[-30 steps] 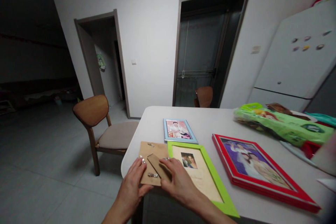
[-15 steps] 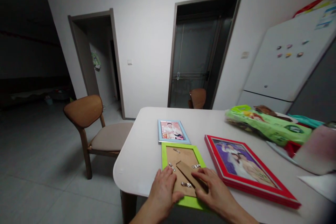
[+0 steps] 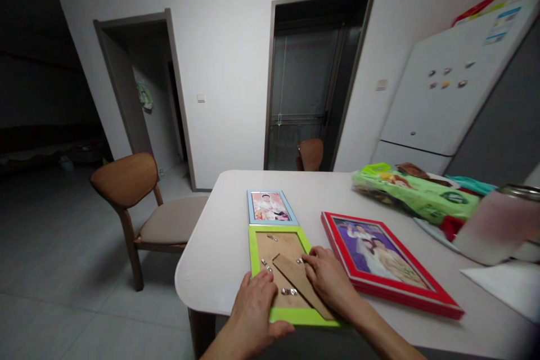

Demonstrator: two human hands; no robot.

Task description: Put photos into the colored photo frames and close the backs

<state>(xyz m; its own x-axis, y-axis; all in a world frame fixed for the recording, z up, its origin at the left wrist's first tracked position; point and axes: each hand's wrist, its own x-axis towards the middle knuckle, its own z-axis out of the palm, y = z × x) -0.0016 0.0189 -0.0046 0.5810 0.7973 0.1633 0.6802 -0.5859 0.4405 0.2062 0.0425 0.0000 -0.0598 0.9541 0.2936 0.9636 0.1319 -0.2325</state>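
Note:
A lime-green picture frame [image 3: 255, 247] lies face down at the white table's near edge, with its brown backing board [image 3: 283, 248] set inside it. A cardboard stand strut [image 3: 300, 284] and small metal clips show on the board. My left hand [image 3: 255, 306] lies on the frame's lower left part, fingers flat on the board. On the right side of the board, my right hand [image 3: 327, 278] rests with its fingertips at a clip by the frame's right rail. Neither hand grips anything that I can see.
A small blue frame [image 3: 270, 207] with a photo touches the green frame's far end. A large red frame [image 3: 388, 261] lies to the right. Green packets [image 3: 415, 194] and other items crowd the far right. A wooden chair [image 3: 139, 202] stands left of the table [image 3: 211, 253]; a white fridge [image 3: 455, 95] stands behind.
The backing board, which lay left of the green frame, now sits inside it. Both hands moved right with it and press on it; the view has shifted.

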